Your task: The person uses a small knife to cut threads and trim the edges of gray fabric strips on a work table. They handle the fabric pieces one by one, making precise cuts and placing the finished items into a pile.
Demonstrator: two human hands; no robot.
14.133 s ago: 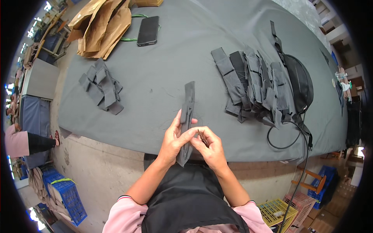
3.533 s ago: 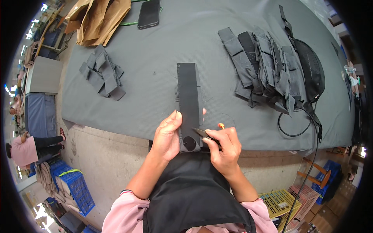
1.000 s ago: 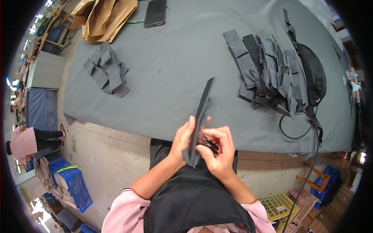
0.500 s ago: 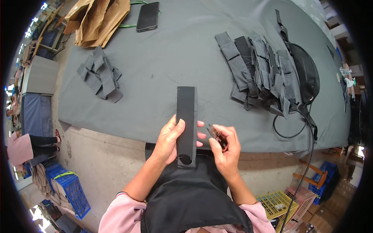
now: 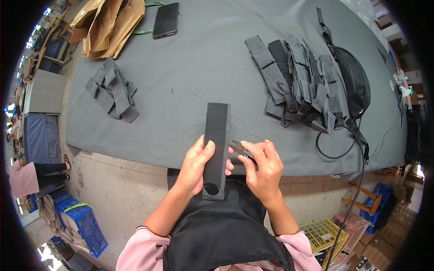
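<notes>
My left hand (image 5: pixel 193 165) is wrapped around a long, flat dark grey fabric strip (image 5: pixel 216 135), thumb on its face and fingertips showing past its right edge. A round black patch lies near the strip's lower end, close to my apron. Between the thumb and fingers of my right hand (image 5: pixel 264 169) are small dark thread snips (image 5: pixel 241 148). Their pointed tip is beside the strip's right edge; whether it touches the strip I cannot tell. A few loose threads lie on the grey cloth of the table (image 5: pixel 181 104) around the strip.
Many similar grey fabric strips are piled at the right (image 5: pixel 296 79), beside a black pouch bag (image 5: pixel 352 79) and a black cable (image 5: pixel 337 157). A smaller heap (image 5: pixel 113 90) lies left, below a brown paper bag (image 5: pixel 106 29) and a phone (image 5: pixel 166 20). Crates (image 5: pixel 81 226) stand on the floor.
My right hand has turned, bringing the snips' tip leftward and down to the strip's edge. The strip has tilted slightly in my left hand, its lower end shifting left.
</notes>
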